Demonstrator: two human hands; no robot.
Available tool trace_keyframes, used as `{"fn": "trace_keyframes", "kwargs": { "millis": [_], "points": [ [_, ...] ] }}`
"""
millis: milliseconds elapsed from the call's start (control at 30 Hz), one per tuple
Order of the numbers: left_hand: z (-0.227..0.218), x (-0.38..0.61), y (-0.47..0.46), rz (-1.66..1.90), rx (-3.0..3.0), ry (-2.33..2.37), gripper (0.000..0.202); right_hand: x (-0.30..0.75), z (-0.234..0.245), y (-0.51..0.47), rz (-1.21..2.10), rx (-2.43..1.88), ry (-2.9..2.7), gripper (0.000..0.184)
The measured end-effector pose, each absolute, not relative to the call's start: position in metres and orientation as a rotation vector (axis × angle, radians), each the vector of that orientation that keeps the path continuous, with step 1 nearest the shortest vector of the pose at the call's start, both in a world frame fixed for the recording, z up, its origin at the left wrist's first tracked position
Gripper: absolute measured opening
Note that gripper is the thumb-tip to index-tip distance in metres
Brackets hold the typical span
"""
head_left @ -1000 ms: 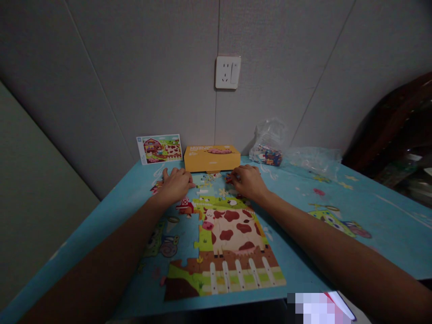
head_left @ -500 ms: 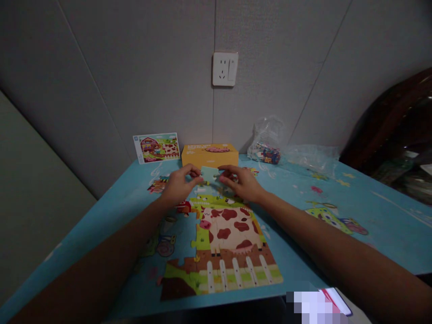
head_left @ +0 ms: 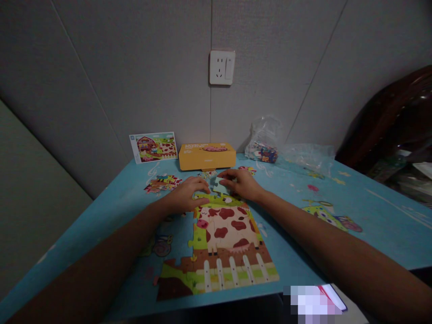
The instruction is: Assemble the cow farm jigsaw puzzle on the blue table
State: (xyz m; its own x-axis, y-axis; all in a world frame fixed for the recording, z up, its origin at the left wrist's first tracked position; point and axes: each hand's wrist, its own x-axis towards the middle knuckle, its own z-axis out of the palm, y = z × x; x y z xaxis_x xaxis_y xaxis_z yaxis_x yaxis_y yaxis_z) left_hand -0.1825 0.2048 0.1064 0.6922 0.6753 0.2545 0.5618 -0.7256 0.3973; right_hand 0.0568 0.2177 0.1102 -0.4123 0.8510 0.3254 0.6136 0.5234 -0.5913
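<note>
At the far edge of the puzzle: both hands low and close together, forearms reaching across the table.
Left hand: palm down, fingers loosely stretched and together, resting on the puzzle's top left corner; grips nothing.
Right hand: fingers narrowed in a pinch on a pale blue piece.
Piece: at the right fingertips, just past the left fingertips, tilted, its lower edge at the green top row of the puzzle; whether it sits flush there cannot be told.
Puzzle: spotted cow and white fence assembled, lying below both wrists, between the forearms.
Box: yellow, closed, just beyond both hands, against the wall.
Loose pieces: small heap left of the left hand, apart from it.
Card: farm picture, propped on the wall, beyond and left of the left hand.
Bag: clear plastic, coloured bits inside, beyond and right of the right hand.
Socket: on the wall, above the box.
</note>
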Motion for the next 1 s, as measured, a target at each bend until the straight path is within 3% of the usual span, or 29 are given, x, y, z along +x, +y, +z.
{"fn": "trace_keyframes", "kwargs": {
  "millis": [833,1000],
  "points": [
    [0.107,-0.181,0.204,0.57,2.604,0.978,0.015,0.046,0.103,0.217,0.27,-1.117,-2.314,0.028],
    [0.105,-0.182,0.206,0.584,2.62,0.96,0.015,0.046,0.101,0.218,0.231,-1.06,-2.382,0.021]
  ]
}}
